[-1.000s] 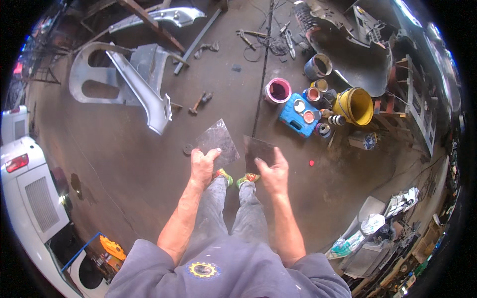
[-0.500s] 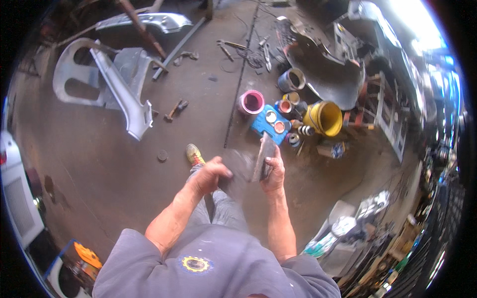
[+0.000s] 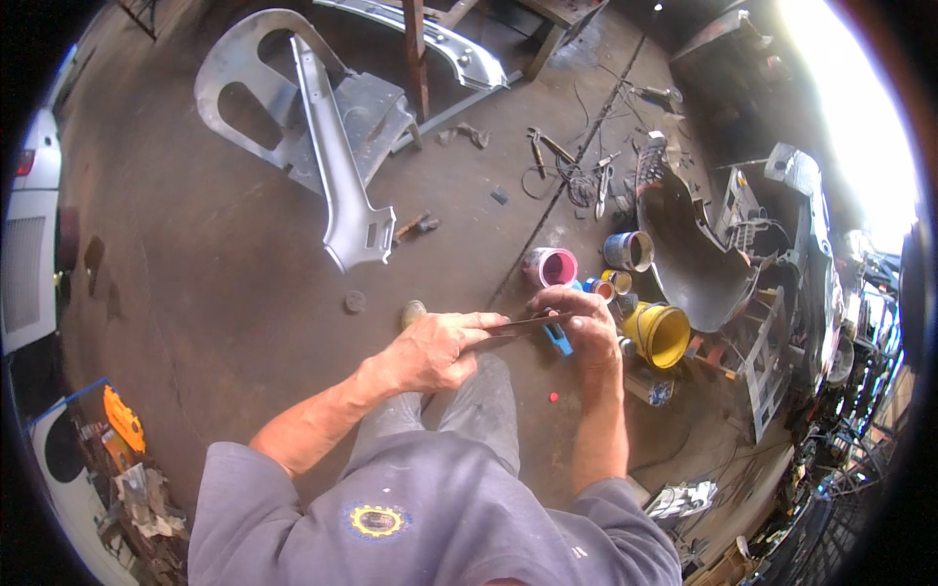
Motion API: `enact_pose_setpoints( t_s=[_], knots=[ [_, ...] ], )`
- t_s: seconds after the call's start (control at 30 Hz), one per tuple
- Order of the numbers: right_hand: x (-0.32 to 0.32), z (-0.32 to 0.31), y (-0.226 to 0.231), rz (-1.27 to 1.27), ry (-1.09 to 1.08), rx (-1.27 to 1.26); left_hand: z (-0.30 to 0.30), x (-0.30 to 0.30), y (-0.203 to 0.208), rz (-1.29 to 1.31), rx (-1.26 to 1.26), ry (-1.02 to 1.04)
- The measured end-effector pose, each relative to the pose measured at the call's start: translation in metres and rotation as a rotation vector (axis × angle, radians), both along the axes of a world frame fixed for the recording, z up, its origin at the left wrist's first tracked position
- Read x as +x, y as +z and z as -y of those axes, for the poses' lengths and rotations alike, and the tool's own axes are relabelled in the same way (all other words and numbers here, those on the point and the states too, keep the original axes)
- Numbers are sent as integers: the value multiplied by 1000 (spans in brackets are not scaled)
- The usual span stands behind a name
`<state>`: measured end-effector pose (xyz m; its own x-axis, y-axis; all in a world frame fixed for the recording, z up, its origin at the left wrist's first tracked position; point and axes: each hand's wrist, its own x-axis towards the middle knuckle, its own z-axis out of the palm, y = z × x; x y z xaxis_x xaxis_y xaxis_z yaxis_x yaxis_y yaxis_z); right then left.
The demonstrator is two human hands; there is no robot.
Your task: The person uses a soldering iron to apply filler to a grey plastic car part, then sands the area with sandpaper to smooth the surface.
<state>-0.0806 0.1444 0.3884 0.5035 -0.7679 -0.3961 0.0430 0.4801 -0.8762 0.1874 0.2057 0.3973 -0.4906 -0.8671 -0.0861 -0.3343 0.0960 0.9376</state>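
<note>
In front of my body I hold two thin, dark flat pieces, seen nearly edge-on. My left hand (image 3: 430, 354) is closed on the lower piece, a dark flat sheet (image 3: 495, 342), its index finger stretched toward the other piece. My right hand (image 3: 592, 330) grips the far end of the upper piece, a dark flat block (image 3: 535, 323), between thumb and fingers. The two pieces lie close together; whether they touch I cannot tell. Partly behind my right hand are a blue case (image 3: 559, 338) and small open cans (image 3: 616, 281).
A pink bucket (image 3: 553, 267), a metal can (image 3: 628, 251) and a yellow bucket (image 3: 659, 337) stand beyond my right hand. Ahead left, a silver body panel (image 3: 332, 166) leans on a plastic chair (image 3: 244, 107). A hammer (image 3: 414, 227) and pliers (image 3: 537, 151) lie on the floor.
The block has turned from upright to nearly level, and the sheet is no longer blurred. My hands have come round the two pieces. The view has swung left, shifting the floor items right.
</note>
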Motion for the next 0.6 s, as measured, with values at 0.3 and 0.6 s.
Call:
enact_pose_setpoints(
  t_s=[0.3,0.6],
  knots=[
    [32,96,11,18,227,98,66,25,11,204,-81,55],
    [5,202,-64,147,-253,210,164,15,-34,254,464,199]
  ],
)
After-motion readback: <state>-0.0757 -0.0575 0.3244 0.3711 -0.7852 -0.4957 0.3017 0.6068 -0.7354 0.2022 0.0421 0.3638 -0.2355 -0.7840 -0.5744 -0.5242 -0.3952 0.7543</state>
